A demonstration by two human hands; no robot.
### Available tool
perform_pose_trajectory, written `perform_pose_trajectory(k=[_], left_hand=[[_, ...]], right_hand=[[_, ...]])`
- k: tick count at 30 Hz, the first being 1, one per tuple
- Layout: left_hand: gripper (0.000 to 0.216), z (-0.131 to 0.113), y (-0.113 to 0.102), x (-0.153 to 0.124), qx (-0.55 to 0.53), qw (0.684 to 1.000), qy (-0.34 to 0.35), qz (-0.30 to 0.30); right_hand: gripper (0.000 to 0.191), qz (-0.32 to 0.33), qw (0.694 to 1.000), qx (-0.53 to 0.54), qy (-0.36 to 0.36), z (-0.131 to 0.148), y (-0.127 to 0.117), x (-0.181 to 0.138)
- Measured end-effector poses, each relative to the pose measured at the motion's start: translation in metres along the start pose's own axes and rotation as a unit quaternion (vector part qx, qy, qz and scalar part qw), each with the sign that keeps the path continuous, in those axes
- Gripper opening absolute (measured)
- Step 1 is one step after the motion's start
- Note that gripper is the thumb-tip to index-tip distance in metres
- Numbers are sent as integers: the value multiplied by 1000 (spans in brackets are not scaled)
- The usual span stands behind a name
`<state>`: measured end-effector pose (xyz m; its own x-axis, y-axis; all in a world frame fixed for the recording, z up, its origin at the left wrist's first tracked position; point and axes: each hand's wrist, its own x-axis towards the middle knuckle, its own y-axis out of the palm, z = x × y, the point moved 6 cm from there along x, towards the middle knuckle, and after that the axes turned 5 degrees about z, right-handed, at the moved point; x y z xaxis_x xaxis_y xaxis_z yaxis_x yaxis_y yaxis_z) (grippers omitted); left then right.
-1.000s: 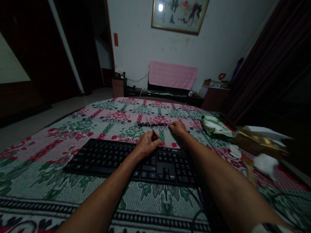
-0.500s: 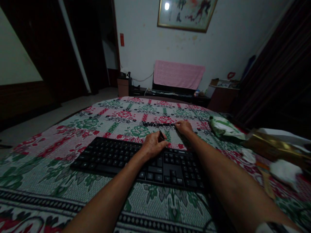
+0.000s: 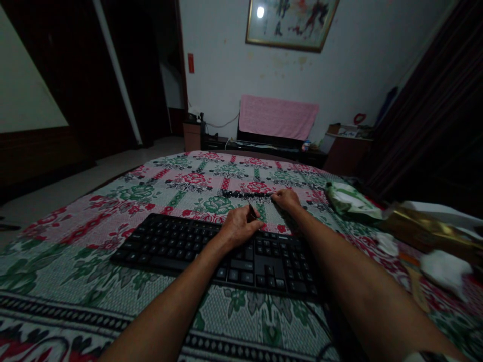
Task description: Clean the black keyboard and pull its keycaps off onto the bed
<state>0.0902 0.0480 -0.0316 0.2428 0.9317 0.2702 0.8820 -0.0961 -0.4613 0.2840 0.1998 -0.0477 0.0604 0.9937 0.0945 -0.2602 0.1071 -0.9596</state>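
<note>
A black keyboard (image 3: 166, 246) lies on the patterned cloth in front of me. My left hand (image 3: 238, 227) rests over its upper edge, fingers closed round a slim dark tool (image 3: 251, 212) whose tip points up; its exact kind does not show. Beyond the keyboard runs a row of small black pieces (image 3: 245, 194) that look like keycaps. At the right end of that row is my right hand (image 3: 287, 200), fingertips pinched together and touching the cloth or the last piece. Whatever lies between those fingertips is too small to make out.
On the right are a green and white tissue pack (image 3: 350, 201), a gold box (image 3: 422, 226), crumpled white tissues (image 3: 445, 269) and a wooden-handled brush (image 3: 415, 286). A cable (image 3: 317, 317) curves below the keyboard's right end. A pink towel (image 3: 279, 116) hangs by the far wall.
Hardly anything differs. Both hands hold nearly the same places, and the view has shifted very slightly.
</note>
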Motion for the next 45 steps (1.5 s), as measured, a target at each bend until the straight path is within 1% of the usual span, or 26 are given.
perform_pose_trajectory(k=[8,12,16,19,21,22,24,26,28,32,36,41,45], left_hand=[[17,-4,-1,-1,7,1000,-5,0],[18,-4,-2,-1,7,1000,0,5],[18,-2,0,0,-9,1000,3,17],[18,1,2,0,-34,999,6,23],[19,3,2,1,-40,999,6,24],[20,3,2,1,-40,999,5,25],[21,3,2,1,-38,999,1,29],[21,3,1,1,-40,999,-1,34],[20,2,2,1,-52,998,-3,40],[23,5,4,1,-65,996,-16,55],[25,5,2,1,-40,997,-25,60],[24,5,1,2,-57,996,-26,67],[26,6,0,2,-53,997,-22,57]], right_hand=[[34,-2,1000,19,-6,-4,4,4],[30,11,998,53,-27,-3,-1,-2],[29,41,991,103,-72,-8,-10,-22],[26,68,983,137,-100,-19,-14,-44],[28,72,979,159,-106,-28,-14,-60],[29,71,975,182,-106,-32,-14,-68],[30,69,955,270,-98,-38,-12,-82],[31,58,936,334,-95,-39,-11,-95],[32,50,922,373,-91,-36,-10,-107],[35,72,885,454,-75,-23,-7,-125],[32,63,863,498,-62,-12,-9,-134],[32,51,831,554,-12,-12,-7,-133],[30,41,835,548,-27,-7,-5,-133]])
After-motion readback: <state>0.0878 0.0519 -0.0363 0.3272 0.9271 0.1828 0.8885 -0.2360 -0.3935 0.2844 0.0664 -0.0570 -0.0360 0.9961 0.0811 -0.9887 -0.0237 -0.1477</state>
